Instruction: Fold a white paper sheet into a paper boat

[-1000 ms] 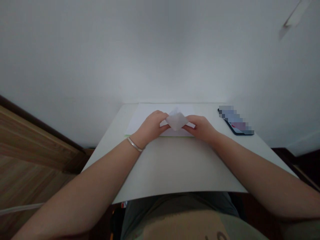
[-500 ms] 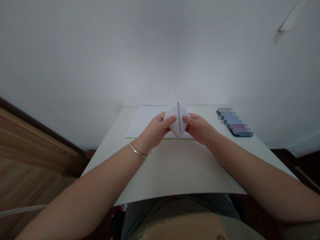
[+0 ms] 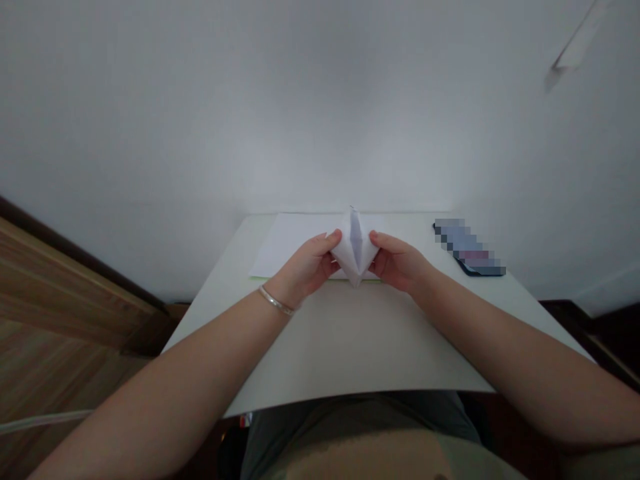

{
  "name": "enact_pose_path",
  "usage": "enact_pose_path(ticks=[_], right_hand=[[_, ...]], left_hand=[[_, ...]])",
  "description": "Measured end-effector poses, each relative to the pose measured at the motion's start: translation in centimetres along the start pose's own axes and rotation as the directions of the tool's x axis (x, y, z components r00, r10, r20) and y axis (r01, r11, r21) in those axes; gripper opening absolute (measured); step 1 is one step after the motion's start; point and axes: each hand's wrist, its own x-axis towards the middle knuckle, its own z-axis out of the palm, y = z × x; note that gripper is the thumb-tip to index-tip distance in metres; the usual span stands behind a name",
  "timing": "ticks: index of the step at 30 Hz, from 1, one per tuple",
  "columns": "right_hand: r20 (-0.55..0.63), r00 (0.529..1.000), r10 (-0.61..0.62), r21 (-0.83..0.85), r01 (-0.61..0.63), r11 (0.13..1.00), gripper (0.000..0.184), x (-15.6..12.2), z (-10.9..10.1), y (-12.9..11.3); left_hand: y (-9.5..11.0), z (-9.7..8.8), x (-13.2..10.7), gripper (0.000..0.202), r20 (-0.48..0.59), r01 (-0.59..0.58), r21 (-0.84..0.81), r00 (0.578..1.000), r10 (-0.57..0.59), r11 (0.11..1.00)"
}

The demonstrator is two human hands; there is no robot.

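A piece of folded white paper (image 3: pixel 345 252) is held up between my two hands over the far part of the table. It is diamond-shaped, with a gap spread along its middle crease. My left hand (image 3: pixel 313 263), with a silver bangle at the wrist, pinches its left side, thumb on top. On the right side my right hand (image 3: pixel 400 260) grips it the same way, thumb on the upper face. The fingers under the paper are partly hidden. Behind and below it lies a flat stack of white sheets (image 3: pixel 290 243) with a green edge.
The white table (image 3: pixel 360 340) stands against a pale wall (image 3: pixel 320 107). A phone (image 3: pixel 470 250), its screen blurred out, lies at the back right. A wooden panel (image 3: pixel 65 287) is at the left, with a white cable (image 3: pixel 45 420) in front of it.
The gap in the folded paper has widened from a narrow slit. My thumbs have moved apart, and the paper's near tip has come slightly lower and closer to me.
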Motion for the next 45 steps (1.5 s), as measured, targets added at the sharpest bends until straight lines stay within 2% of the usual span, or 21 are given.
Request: enact_pose_path(ticks=[4, 9, 16, 19, 22, 27, 32, 36, 39, 45], right_hand=[[0.024, 1.0, -0.01, -0.013, 0.01, 1.0, 0.028, -0.2, 0.3, -0.2], [0.008, 0.998, 0.055, 0.083, -0.055, 0.995, 0.025, -0.3, 0.5, 0.0], [-0.037, 0.999, 0.03, 0.189, -0.023, 0.982, 0.025, -0.5, 0.9, -0.3], [0.008, 1.0, 0.007, 0.155, -0.008, 0.988, 0.027, -0.7, 1.2, -0.4], [0.051, 0.998, -0.048, 0.046, 0.045, 0.998, 0.029, -0.8, 1.4, -0.5], [0.097, 0.985, -0.145, -0.037, 0.149, 0.988, 0.041, -0.9, 1.4, -0.9], [0.09, 0.986, -0.142, -0.035, 0.146, 0.989, 0.036, -1.0, 1.3, -1.3], [0.108, 0.98, -0.166, -0.027, 0.17, 0.985, 0.03, -1.2, 1.3, -1.3], [0.117, 0.984, -0.137, -0.019, 0.14, 0.99, 0.031, -1.3, 1.2, -1.4], [0.156, 0.981, -0.112, -0.045, 0.12, 0.992, 0.033, -1.4, 1.2, -1.7]], left_hand=[[0.1, 0.3, -0.2, 0.037, 0.011, -0.008, 0.045, 1.0, 0.007, 0.999], [0.1, 0.4, -0.2, 0.036, -0.007, -0.008, 0.046, 1.0, 0.008, 0.999], [0.4, 0.4, -0.3, 0.034, 0.045, -0.042, 0.024, 0.998, 0.041, 0.999], [0.5, 1.0, -0.4, 0.036, 0.071, -0.087, -0.01, 0.994, 0.088, 0.996], [0.7, 1.5, -0.5, 0.041, 0.08, -0.15, -0.026, 0.985, 0.151, 0.988], [1.0, 1.7, -0.7, 0.04, 0.089, -0.152, 0.08, 0.986, 0.144, 0.985], [1.3, 1.8, -1.0, 0.037, 0.112, -0.165, 0.123, 0.982, 0.152, 0.979], [1.5, 1.6, -1.1, 0.04, 0.101, -0.174, 0.173, 0.982, 0.159, 0.969], [1.4, 1.5, -1.2, 0.038, 0.086, -0.159, 0.228, 0.986, 0.143, 0.961], [1.3, 2.2, -1.5, 0.035, 0.137, -0.143, 0.169, 0.983, 0.12, 0.975]])
